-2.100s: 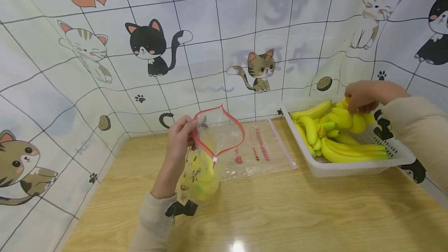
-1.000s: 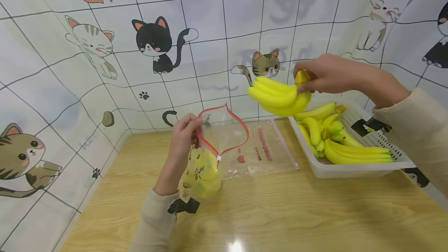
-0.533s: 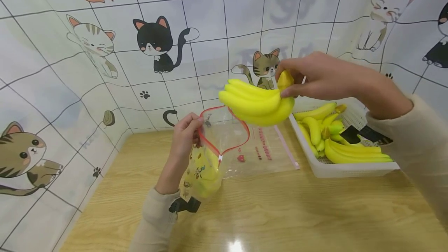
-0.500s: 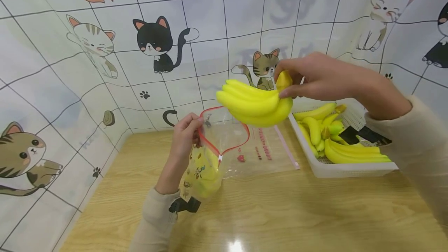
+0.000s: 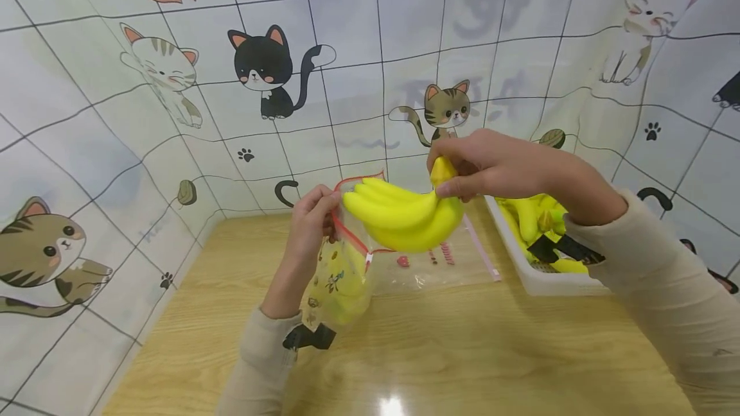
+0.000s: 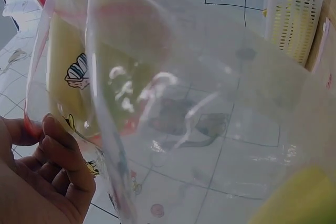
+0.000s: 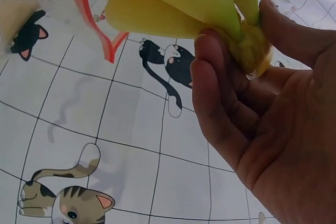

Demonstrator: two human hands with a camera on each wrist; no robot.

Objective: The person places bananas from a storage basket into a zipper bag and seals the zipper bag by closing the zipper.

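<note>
So the bunch [image 5: 399,217] has dropped lower and further left since half a second ago, tips now at the bag's [image 5: 351,237] mouth; can't tell if they're inside. Right grip [image 5: 491,162] is pinching it by the stem. Left grip [image 5: 306,226] is pinching the bag's red rim, with yellow showing through below. Just right of that a flat bag [image 5: 417,280] lies on the surface [image 5: 462,352], then the basket [image 5: 555,286] with more bananas [image 5: 527,220], partly hidden by the sleeve [image 5: 653,287].

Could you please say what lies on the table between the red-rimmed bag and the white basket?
In the head view, a flat clear bag with a pink edge lies there, partly hidden by the banana bunch.
</note>
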